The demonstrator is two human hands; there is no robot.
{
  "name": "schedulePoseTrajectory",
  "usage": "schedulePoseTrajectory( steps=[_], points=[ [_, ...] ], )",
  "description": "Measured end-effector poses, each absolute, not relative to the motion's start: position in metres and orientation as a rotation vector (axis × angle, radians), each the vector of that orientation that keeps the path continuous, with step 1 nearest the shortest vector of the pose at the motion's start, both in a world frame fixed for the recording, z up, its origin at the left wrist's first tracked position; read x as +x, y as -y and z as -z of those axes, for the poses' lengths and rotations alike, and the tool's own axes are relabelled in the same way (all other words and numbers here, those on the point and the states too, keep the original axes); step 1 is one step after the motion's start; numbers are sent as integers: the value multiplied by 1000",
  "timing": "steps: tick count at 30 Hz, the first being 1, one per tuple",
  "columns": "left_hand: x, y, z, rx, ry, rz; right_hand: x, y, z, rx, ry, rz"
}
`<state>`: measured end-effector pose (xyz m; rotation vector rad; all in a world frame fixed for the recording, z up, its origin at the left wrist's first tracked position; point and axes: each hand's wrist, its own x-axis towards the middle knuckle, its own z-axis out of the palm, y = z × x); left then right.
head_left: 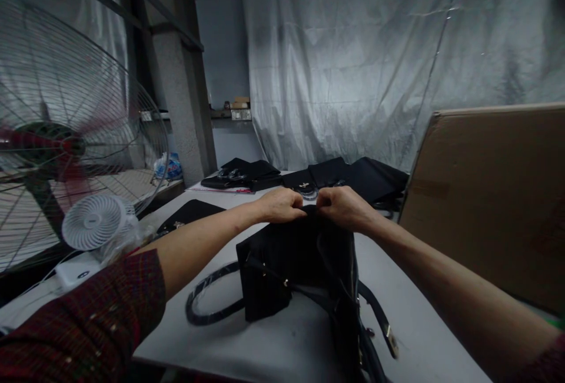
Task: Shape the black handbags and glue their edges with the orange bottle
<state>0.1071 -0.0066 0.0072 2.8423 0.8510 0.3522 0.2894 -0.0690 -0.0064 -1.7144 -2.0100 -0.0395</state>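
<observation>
Left hand and right hand both closed, pinching the far top edge of the black bag, knuckles nearly touching. Bag sits mid-tabletop, handle flopped left. Soft sides, so it likely needs an even grip. More bags behind, cardboard to the right.

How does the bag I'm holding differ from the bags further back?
The held bag stands upright, its top pinched by the left hand and right hand; the far bags lie flat, untouched. Its handle sprawls on the table; theirs are hidden. All are black with metal fittings.
</observation>
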Motion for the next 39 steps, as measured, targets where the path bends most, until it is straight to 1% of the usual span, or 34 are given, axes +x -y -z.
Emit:
schedulePoseTrajectory(
  steps=[5, 9, 13, 16, 20, 23, 27, 32, 34, 37, 39],
  points=[
    [123, 2, -5, 2834, -779, -374, 288, 68, 7, -1695, 2017, 21],
    [127, 2, -3, 2910, -755, -393, 289, 67, 9, -1652, 1995, -61],
    [121, 5, -7, 2909, -913, -443, 294, 67, 12, -1560, 1983, -203],
    [112, 9, -13, 2870, -1035, -479, 300, 71, 14, -1484, 1875, -295],
    [96, 11, -17, 2703, -1216, -391, 304, 84, 16, -1449, 1663, -386],
    [85, 8, -13, 2609, -1155, -365, 300, 92, 20, -1457, 1623, -413],
    [78, 1, -5, 2661, -1057, -445, 295, 97, 26, -1406, 1658, -478],
    [76, -7, -1, 2645, -974, -454, 286, 96, 21, -1433, 1679, -365],
    [76, -7, -1, 2611, -932, -439, 278, 95, 13, -1315, 1805, -232],
    [78, -6, -2, 2547, -834, -425, 261, 91, 1, -1034, 2147, -7],
    [80, -7, -2, 2487, -745, -429, 250, 86, -2, -919, 2346, 3]
  ],
)
